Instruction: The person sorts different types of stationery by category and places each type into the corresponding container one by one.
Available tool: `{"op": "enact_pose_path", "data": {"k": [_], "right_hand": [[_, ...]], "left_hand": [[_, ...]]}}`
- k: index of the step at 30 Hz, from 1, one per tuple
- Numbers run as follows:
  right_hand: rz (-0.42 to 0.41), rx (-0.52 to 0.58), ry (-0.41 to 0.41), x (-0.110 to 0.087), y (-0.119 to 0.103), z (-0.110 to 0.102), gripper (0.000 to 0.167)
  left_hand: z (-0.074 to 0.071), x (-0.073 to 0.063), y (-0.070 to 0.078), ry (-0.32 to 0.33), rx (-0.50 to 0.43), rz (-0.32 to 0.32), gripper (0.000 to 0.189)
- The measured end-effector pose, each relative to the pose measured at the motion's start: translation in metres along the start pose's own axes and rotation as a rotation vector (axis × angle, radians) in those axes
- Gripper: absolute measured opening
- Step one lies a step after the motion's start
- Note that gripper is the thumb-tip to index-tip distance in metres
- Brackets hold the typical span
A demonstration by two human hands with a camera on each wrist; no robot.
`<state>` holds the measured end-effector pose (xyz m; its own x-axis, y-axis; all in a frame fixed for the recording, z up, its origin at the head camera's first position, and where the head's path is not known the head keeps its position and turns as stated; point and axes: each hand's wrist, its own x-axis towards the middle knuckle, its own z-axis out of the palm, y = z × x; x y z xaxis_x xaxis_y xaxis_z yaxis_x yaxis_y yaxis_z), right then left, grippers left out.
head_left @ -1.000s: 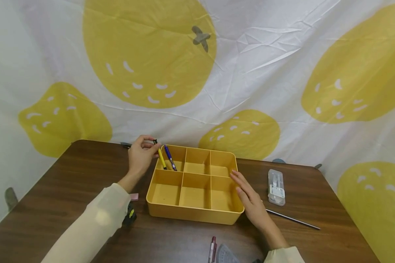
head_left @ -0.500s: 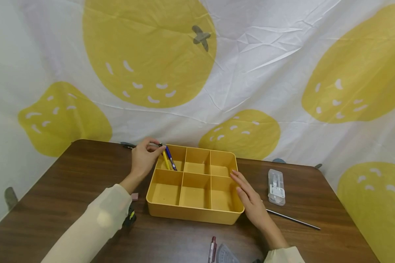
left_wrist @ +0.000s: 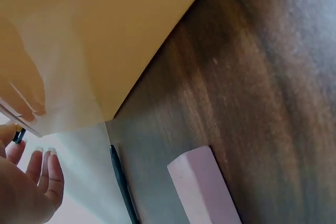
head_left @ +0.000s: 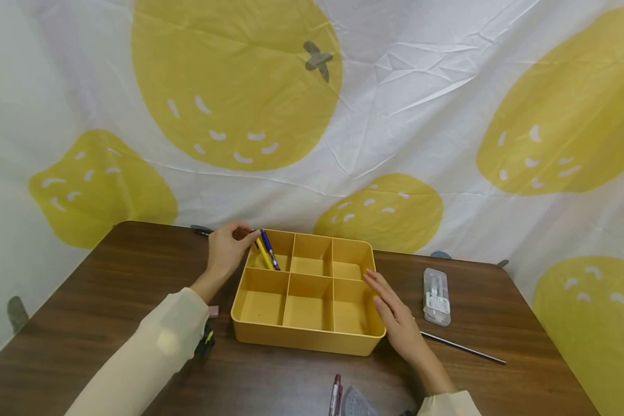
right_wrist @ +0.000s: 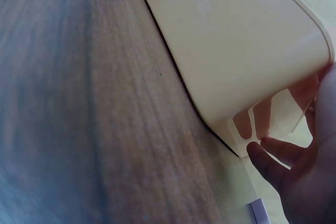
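A yellow organizer box (head_left: 304, 339) with several compartments stands on the table. My left hand (head_left: 227, 249) is at its back left corner, pinching the top of a yellow pen (head_left: 263, 253) between thumb and finger. The pen's lower part slants into the back left compartment, alongside a blue pen (head_left: 269, 248) leaning there. In the left wrist view, the pen's black clip end (left_wrist: 19, 135) shows at the fingertips of the left hand (left_wrist: 26, 187). My right hand (head_left: 399, 323) rests against the box's right side with fingers extended; the right wrist view shows its fingertips (right_wrist: 260, 153) at the wall.
Right of the box lie a clear plastic case (head_left: 437, 297) and a thin dark rod (head_left: 465, 348). In front are a dark red pen (head_left: 335, 396) and a clear protractor (head_left: 356, 403). A pink eraser (left_wrist: 202, 182) and a black-and-yellow item (head_left: 205, 342) sit left; a dark pen (left_wrist: 122, 182) lies behind.
My left hand has moved right with the yellow pen, which now sits lower and closer beside the blue pen. The right hand and the box have stayed put.
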<state>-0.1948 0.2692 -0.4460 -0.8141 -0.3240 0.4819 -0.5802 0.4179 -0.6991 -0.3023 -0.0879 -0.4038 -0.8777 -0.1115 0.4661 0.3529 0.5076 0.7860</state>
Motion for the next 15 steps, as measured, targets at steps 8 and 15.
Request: {"op": "enact_pose_path", "data": {"k": [8, 15], "right_hand": [[0.002, -0.001, 0.001, 0.0, 0.001, 0.0, 0.043], [0.012, 0.009, -0.002, 0.004, -0.024, -0.002, 0.042]], "left_hand": [[0.002, 0.001, 0.0, -0.109, 0.062, -0.014, 0.028], [0.003, 0.001, -0.001, -0.174, 0.091, -0.009, 0.038]]}}
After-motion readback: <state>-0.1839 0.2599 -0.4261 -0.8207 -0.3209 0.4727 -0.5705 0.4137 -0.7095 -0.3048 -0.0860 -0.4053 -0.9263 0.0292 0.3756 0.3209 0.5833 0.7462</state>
